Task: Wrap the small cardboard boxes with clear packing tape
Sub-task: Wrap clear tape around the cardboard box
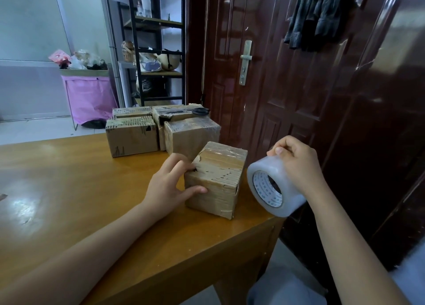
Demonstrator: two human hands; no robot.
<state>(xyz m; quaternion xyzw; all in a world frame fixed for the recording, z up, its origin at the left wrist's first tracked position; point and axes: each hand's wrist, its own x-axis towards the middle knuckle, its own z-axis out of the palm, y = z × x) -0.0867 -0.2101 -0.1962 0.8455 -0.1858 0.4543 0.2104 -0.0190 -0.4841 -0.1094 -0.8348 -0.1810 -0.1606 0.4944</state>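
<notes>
Head view. A small cardboard box is shown near the right front corner of a wooden table, turned at a slant to the table edge. It is steadied by the left hand, whose fingers are curled against the box's left face while the thumb is laid across the near face, so that the box is grasped rather than merely touched. Glossy film and a tape end near the bottom edge can be made out on this box, and it is judged to be at least partly wrapped. The roll of clear packing tape is held just beside the box's right face, off the table edge, by the right hand, which is clasped over the top of the roll with the fingertips at its far side; whether a strip runs from roll to box cannot be told. Four further boxes are grouped toward the far edge of the table, touching one another. Sheen on some of their faces suggests tape, but how many are finished cannot be judged. A pair of scissors is seen lying on top of this group, well apart from both hands. The task is judged to be in progress.
</notes>
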